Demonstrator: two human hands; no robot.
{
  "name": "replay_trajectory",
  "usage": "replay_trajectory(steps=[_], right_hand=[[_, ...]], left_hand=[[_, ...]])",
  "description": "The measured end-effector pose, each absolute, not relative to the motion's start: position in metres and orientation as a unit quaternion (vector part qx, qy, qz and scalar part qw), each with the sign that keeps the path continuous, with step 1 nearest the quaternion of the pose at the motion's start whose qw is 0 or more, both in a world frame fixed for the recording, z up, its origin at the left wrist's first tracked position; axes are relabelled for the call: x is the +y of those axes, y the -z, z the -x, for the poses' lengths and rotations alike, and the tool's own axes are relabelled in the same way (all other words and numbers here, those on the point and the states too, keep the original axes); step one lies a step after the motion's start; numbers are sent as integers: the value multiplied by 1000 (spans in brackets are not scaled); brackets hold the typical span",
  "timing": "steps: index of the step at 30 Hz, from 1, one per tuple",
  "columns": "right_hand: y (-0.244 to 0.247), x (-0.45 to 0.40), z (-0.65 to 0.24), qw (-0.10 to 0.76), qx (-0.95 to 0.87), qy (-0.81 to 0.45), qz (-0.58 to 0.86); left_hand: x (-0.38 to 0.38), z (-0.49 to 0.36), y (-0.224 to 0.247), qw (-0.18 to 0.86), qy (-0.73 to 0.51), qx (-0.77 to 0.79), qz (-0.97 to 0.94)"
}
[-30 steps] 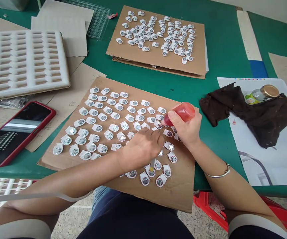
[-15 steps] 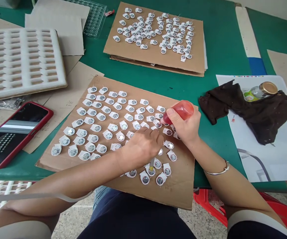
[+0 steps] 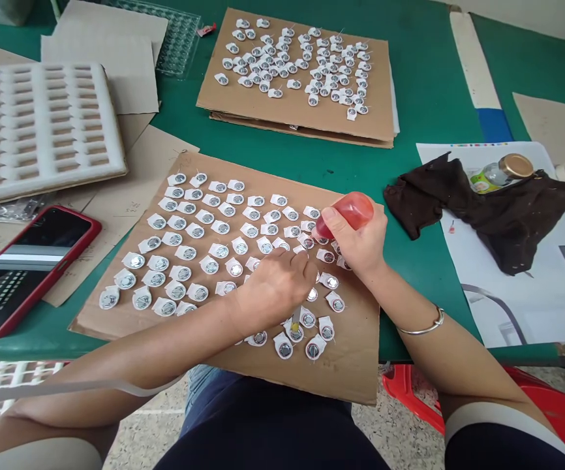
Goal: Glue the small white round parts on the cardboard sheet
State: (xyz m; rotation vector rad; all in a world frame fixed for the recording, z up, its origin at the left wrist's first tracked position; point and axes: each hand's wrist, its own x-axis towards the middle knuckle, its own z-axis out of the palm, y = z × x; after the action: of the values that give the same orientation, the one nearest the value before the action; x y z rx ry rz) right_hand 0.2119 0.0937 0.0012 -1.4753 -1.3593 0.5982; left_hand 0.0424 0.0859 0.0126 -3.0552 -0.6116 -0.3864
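Left hand: bent low over the near board, the person's left hand [image 3: 280,287] has its fingers drawn together on a thin grey tool [image 3: 295,321]; the tool's yellow-marked end sticks out below the palm, over one of the pieces.
Right hand: just beside the left but apart from it, the right hand [image 3: 366,238] is wrapped round a red squeeze bottle [image 3: 353,212], thumb along its side.
Bottle: tilted, narrow end down and toward the left hand, right above the pieces; from where I stand I can't quite tell whether it touches one.
Wrist: a silver bangle [image 3: 422,326] on the right arm.
Pieces: small white pieces [image 3: 209,265] with round silver faces, in loose rows across the near cardboard [image 3: 351,385], some hidden under the left hand and arm.
Far board: more of the same, crowded closer, on a second cardboard [image 3: 248,104] across the green table [image 3: 290,153].
Left side: a phone [image 3: 32,261] in a red case, near a white foam tray [image 3: 42,124].
Right side: a dark cloth [image 3: 507,228] on a printed sheet [image 3: 551,287], with a gold-lidded jar [image 3: 500,173] by it.
Below: part of a red chair [image 3: 547,401].
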Motion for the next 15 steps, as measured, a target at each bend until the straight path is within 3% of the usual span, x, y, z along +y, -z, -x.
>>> replay_trajectory(steps=[15], right_hand=[[1, 96, -212, 500, -568, -207, 620]], left_hand=[[86, -40, -13, -2, 102, -201, 974]])
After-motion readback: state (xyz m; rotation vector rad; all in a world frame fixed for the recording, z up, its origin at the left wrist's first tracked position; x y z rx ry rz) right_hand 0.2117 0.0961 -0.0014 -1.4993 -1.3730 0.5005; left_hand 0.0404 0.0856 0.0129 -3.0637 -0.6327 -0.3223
